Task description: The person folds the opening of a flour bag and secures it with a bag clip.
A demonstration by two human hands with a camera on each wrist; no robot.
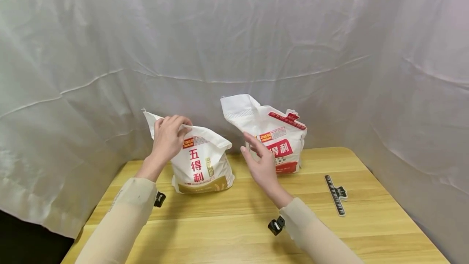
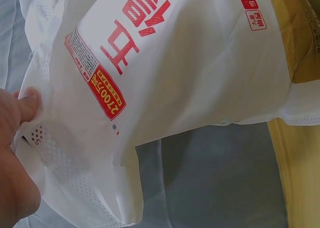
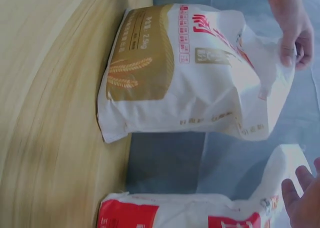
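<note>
A white flour bag with a gold band (image 1: 205, 150) stands on the left of the table. My left hand (image 1: 170, 135) grips its top edge; the thumb presses the white plastic in the left wrist view. The bag's top is folded over and creased. To its right stands a second flour bag with red print (image 1: 271, 119), its loose upper corner sticking up to the left. A red clip (image 1: 287, 120) with piano-key markings sits across its upper right edge. My right hand (image 1: 261, 166) is raised before this bag, fingers extended, overlapping its left side.
A black clip (image 1: 334, 195) with piano-key markings lies on the right part of the wooden table (image 1: 227, 231). Grey fabric (image 1: 234, 44) hangs behind and at both sides, close to the table's back edge.
</note>
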